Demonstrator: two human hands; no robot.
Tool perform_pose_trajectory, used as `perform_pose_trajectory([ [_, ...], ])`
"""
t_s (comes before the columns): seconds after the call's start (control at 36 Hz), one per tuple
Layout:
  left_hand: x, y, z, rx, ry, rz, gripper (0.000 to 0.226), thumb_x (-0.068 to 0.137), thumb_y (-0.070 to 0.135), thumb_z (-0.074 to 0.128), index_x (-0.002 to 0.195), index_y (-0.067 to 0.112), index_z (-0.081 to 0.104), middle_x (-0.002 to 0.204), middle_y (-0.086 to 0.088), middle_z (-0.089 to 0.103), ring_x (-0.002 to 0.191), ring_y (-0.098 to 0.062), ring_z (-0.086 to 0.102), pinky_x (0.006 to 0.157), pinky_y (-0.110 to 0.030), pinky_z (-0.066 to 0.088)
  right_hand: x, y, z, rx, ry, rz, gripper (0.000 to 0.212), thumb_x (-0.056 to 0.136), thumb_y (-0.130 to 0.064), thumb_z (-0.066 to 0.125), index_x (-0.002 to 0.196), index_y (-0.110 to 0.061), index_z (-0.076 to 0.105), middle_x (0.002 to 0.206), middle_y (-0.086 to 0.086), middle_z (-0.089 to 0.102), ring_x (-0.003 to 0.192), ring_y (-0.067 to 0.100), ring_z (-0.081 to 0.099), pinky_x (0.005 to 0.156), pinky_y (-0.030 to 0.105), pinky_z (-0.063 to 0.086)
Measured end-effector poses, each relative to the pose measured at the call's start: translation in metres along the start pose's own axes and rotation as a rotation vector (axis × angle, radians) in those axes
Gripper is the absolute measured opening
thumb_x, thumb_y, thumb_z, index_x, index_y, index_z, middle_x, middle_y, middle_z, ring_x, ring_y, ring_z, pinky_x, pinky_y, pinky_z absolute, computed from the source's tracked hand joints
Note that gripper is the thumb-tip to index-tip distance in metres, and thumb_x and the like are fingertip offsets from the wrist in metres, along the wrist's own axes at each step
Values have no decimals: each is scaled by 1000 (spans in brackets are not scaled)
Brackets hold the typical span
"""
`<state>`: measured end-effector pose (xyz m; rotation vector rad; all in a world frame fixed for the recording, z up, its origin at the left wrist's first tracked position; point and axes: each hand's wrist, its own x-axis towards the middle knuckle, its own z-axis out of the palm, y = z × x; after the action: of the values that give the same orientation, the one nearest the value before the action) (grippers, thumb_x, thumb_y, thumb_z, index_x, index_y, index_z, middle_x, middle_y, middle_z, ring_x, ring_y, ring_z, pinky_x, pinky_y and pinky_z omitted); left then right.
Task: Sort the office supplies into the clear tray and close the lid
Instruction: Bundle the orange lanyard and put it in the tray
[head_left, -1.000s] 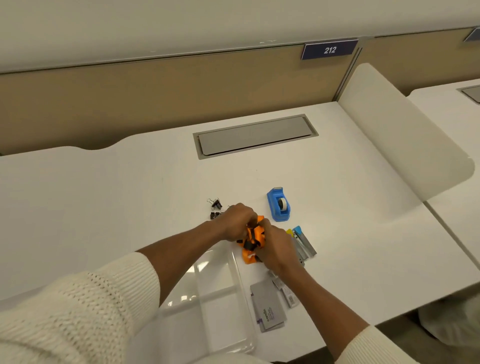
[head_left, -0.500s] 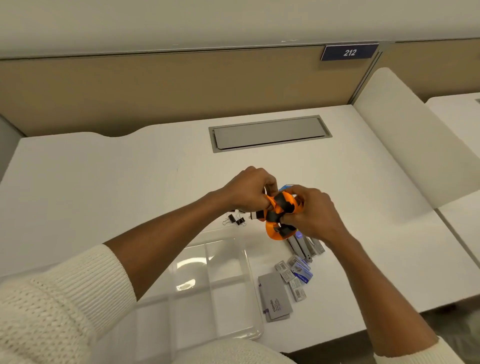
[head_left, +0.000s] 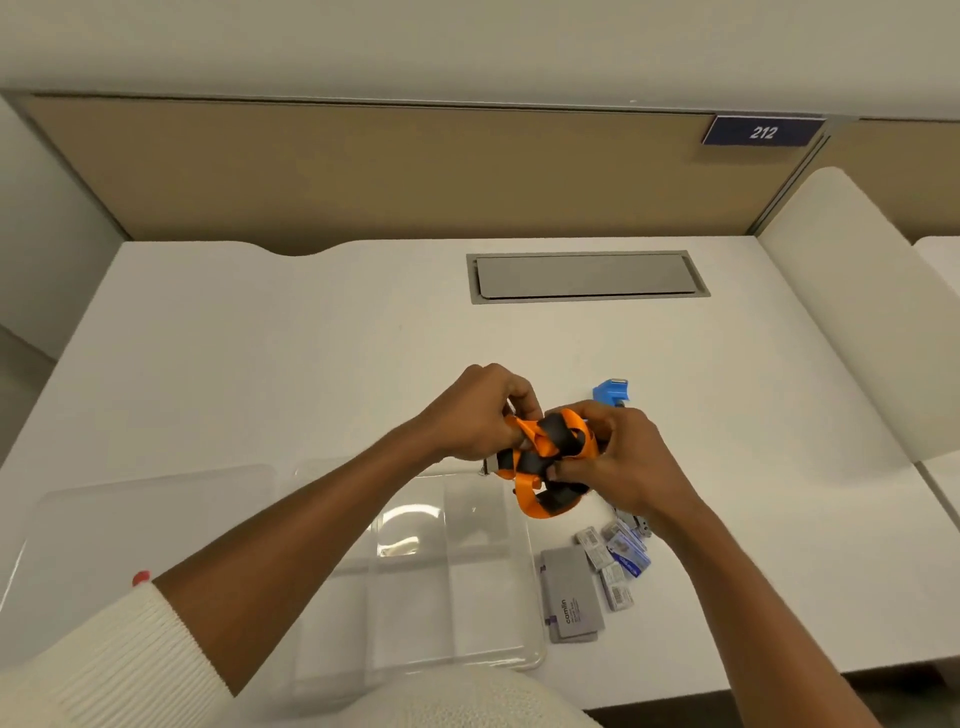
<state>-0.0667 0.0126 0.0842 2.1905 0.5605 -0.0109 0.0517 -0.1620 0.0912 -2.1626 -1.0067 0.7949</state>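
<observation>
Holding a bunched orange-and-black fabric strap (head_left: 545, 457) above the white desk (head_left: 260, 364), the left hand (head_left: 475, 415) and right hand (head_left: 618, 462) each had their fingers curled tight around it, over the far right corner of the clear, divided plastic tray (head_left: 447, 566). The tray's lid (head_left: 145, 519) lay open, flat to its left. To the tray's right sat a grey card case (head_left: 571, 595) and small staple boxes (head_left: 613, 561) (number unclear), with a blue tape dispenser (head_left: 610, 391) beyond the right hand.

white desk (head_left: 260, 364), clear tray (head_left: 457, 597), staple boxes (head_left: 615, 564)
</observation>
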Motion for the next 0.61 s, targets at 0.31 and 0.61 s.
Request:
perform_pose_trajectory([
  [0.31, -47, -66, 22, -141, 139, -160, 21, 77, 12, 85, 88, 29, 79, 88, 12, 76, 92, -2, 70, 63, -19, 61, 4, 3, 68, 9, -33, 21, 50, 65, -30, 90, 111, -30, 72, 91, -6, 76, 83, 16, 72, 78, 35, 62],
  [0.61, -52, -76, 54, 131, -28, -121, 34, 83, 10, 72, 114, 22, 71, 106, 2, 74, 93, -22, 69, 82, -44, 59, -1, 23, 105, -277, -45, -90, 54, 83, -31, 76, 132, -26, 52, 120, -1, 64, 100, 21, 65, 82, 29, 50],
])
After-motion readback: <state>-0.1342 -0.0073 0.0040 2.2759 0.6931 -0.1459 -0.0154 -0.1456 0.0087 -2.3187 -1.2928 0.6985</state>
